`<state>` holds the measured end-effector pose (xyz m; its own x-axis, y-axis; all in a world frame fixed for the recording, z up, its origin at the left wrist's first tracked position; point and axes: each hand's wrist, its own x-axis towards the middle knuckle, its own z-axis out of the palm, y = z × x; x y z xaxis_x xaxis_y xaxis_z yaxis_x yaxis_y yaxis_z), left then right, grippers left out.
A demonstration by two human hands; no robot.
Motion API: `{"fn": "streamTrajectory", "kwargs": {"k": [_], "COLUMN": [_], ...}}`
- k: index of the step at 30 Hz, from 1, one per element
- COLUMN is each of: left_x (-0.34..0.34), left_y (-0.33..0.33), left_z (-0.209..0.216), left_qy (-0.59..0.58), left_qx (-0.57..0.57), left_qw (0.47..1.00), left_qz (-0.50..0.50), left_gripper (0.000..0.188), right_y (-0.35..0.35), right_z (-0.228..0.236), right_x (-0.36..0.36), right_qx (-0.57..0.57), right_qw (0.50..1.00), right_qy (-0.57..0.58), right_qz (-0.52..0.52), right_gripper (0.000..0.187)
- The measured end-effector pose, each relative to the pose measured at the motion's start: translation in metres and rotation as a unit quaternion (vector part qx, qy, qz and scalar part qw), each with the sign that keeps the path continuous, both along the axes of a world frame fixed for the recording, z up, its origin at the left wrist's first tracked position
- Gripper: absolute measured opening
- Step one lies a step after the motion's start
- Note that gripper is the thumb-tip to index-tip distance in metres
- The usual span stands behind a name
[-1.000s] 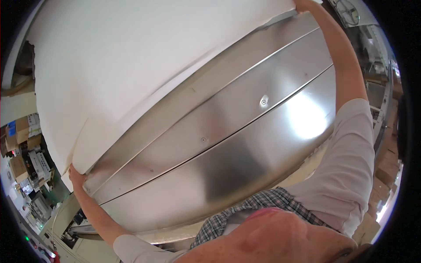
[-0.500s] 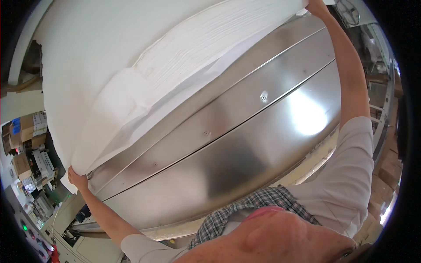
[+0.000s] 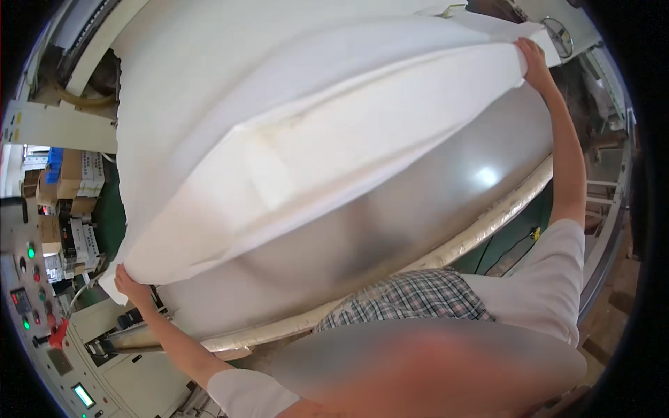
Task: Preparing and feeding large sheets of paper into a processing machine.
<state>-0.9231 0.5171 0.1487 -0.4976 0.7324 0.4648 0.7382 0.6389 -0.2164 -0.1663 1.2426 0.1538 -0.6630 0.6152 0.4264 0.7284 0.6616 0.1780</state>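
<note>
A wide white sheet (image 3: 390,118), soft like cloth or padding, spans the view from lower left to upper right. Its near part hangs in a broad fold between my arms. At the left end my left hand (image 3: 132,284) is closed on the sheet's edge. My right hand (image 3: 534,64), arm stretched far out, grips the opposite end at the upper right. Beneath the fold lies a shiny metal surface (image 3: 425,216), its far portion hidden by the sheet. My fingertips are partly tucked behind the material.
A padded, foil-like rail (image 3: 488,226) borders the metal close to my body. Control panel (image 3: 31,279) with lit buttons stands at left, cardboard boxes (image 3: 73,174) behind it. A handwheel (image 3: 557,35) is at the far right. A cable (image 3: 505,254) lies on the green floor.
The white sheet has come nearer to me, held at both ends, and now covers the metal's far strips and seams. The view has shifted, showing more of the control panel.
</note>
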Motion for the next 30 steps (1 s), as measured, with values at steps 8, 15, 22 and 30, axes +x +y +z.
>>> {"fn": "streamTrajectory", "kwargs": {"k": [8, 15, 22, 30], "left_x": [0.103, 0.165, 0.156, 0.034], "left_y": [-0.091, -0.153, -0.163, -0.117], "left_z": [-0.048, -0.094, -0.080, -0.083], "left_qy": [-0.075, -0.164, -0.224, -0.448], "left_qx": [-0.055, -0.101, -0.179, -0.391], "left_qw": [0.992, 0.971, 0.941, 0.761], "left_qz": [0.080, 0.140, 0.178, 0.260], "left_gripper": [0.044, 0.051, 0.059, 0.059], "right_y": [-0.119, -0.182, -0.171, -0.039], "right_z": [-0.041, -0.074, -0.073, -0.101], "right_x": [0.066, 0.105, 0.106, 0.091], "right_qx": [-0.088, -0.160, -0.218, -0.346], "right_qw": [0.994, 0.984, 0.967, 0.859], "right_qy": [-0.029, -0.060, -0.123, -0.376], "right_qz": [-0.057, -0.056, -0.041, -0.034], "right_gripper": [0.056, 0.055, 0.049, 0.043]}}
